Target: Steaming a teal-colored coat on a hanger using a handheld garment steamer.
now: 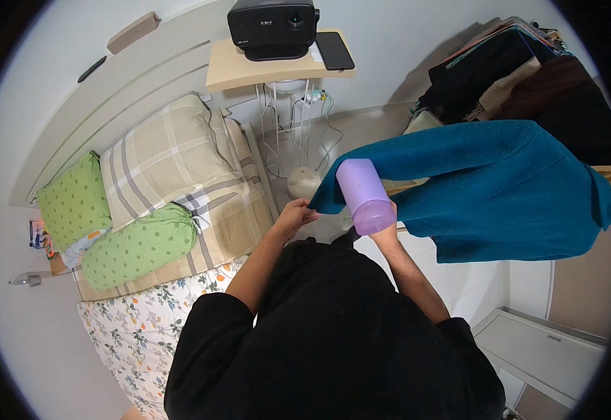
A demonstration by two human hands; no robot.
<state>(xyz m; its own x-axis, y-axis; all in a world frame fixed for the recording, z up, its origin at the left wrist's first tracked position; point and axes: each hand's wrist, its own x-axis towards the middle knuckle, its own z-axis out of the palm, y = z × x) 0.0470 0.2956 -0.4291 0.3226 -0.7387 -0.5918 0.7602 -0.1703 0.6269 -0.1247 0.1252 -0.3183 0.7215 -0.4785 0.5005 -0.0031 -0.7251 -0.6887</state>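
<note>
A teal fleece-like garment (499,194) hangs at the right, one sleeve (442,152) stretched across towards me. My left hand (296,214) pinches the edge of its cuff between thumb and fingers. In my right hand (387,231) is a lavender fabric shaver (362,184) with a translucent purple end (374,216) facing me. It lies over the sleeve near the cuff; its far end is hidden, so I cannot tell whether it touches the cloth. Most of my right-hand fingers are behind the device.
Ahead, a small wooden-topped stand (263,73) bears a black projector (271,29) and a dark phone (335,51). Cables (329,121) trail to the floor. At left is a bed with a plaid pillow (171,152) and a green bolster (140,247). Dark clothes (515,79) pile up at upper right.
</note>
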